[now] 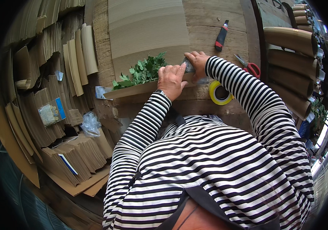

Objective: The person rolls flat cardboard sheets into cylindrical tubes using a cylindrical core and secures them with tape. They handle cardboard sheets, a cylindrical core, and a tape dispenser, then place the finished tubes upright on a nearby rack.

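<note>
A sheet of corrugated cardboard lies on the wooden table, its near edge folded up. Green leafy cuttings rest along that edge, leaves pointing left. My left hand grips the folded edge over the plants' right part, thumb on the near side. Beside it, my right hand is closed around the clear plastic wrap at the right end of the bundle; its fingertips are partly hidden. Just right of the hands lies a roll of yellow tape, close to my right sleeve.
A utility knife and red-handled scissors lie at the table's right. Stacked cardboard fills the left side, with a crumpled plastic bag on it. Several rolled cardboard wraps are lined up at the right. A printed packet sits by the table's left edge.
</note>
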The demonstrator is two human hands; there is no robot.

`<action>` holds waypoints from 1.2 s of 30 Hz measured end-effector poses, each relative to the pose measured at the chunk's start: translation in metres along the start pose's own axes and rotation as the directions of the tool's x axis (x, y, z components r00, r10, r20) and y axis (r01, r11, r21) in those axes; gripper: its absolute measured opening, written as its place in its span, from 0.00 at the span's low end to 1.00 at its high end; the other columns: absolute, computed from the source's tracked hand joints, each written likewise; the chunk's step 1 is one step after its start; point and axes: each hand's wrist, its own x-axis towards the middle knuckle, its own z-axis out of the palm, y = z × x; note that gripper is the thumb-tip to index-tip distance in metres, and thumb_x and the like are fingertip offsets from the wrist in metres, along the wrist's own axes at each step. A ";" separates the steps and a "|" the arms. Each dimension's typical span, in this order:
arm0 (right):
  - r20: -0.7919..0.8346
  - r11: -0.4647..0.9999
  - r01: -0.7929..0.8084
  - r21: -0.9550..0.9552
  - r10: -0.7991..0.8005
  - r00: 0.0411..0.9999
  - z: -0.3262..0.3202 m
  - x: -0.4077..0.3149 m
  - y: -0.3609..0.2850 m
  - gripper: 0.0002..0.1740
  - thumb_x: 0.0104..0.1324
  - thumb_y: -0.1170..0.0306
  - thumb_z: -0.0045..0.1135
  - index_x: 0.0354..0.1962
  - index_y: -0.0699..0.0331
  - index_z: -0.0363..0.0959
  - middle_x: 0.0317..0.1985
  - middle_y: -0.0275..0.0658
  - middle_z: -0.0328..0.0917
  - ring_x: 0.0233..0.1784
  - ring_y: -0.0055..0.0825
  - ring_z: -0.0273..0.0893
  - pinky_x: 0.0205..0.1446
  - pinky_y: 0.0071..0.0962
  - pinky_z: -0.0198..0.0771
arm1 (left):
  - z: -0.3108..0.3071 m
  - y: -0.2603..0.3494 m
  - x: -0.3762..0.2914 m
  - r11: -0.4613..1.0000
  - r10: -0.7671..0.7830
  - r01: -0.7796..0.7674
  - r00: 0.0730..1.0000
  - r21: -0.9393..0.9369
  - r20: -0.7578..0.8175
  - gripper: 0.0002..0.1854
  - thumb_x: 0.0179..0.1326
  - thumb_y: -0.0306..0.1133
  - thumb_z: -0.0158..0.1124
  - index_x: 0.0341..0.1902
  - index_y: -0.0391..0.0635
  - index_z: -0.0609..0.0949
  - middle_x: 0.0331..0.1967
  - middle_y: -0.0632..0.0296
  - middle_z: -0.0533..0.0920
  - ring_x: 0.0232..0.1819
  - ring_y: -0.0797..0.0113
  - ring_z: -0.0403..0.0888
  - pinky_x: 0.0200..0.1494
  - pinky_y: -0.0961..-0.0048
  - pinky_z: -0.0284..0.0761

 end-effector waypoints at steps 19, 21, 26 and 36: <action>-0.645 0.997 -0.068 0.024 0.067 0.761 0.086 -0.049 -0.032 0.58 0.49 0.51 0.78 0.74 0.51 0.55 0.77 0.40 0.52 0.80 0.50 0.48 0.74 0.70 0.50 | 0.001 -0.025 0.072 0.970 -0.197 0.241 0.873 -0.043 0.447 0.33 0.62 0.47 0.70 0.72 0.58 0.75 0.60 0.59 0.83 0.66 0.62 0.75 0.70 0.54 0.56; -0.730 0.984 -0.159 -0.077 0.054 0.682 0.106 -0.024 -0.025 0.50 0.54 0.55 0.71 0.73 0.47 0.57 0.76 0.38 0.53 0.80 0.52 0.49 0.66 0.68 0.57 | -0.003 -0.027 0.085 0.965 -0.211 0.259 0.842 -0.030 0.497 0.33 0.62 0.47 0.69 0.72 0.58 0.75 0.65 0.59 0.81 0.70 0.62 0.74 0.72 0.53 0.56; -0.720 0.987 -0.161 -0.005 0.108 0.686 0.088 -0.007 -0.023 0.52 0.52 0.67 0.68 0.74 0.52 0.53 0.78 0.43 0.49 0.82 0.51 0.43 0.74 0.58 0.54 | -0.005 -0.049 0.104 0.973 -0.165 0.223 0.841 -0.053 0.515 0.35 0.65 0.53 0.66 0.73 0.55 0.73 0.63 0.56 0.81 0.69 0.57 0.73 0.73 0.54 0.58; -0.617 0.963 -0.269 0.025 0.226 0.753 0.058 -0.008 -0.025 0.66 0.43 0.59 0.82 0.75 0.51 0.49 0.78 0.43 0.47 0.83 0.50 0.41 0.77 0.55 0.56 | -0.059 -0.132 0.109 0.989 -0.142 0.130 0.626 0.077 0.767 0.39 0.75 0.66 0.36 0.74 0.49 0.72 0.68 0.52 0.78 0.71 0.52 0.73 0.76 0.53 0.58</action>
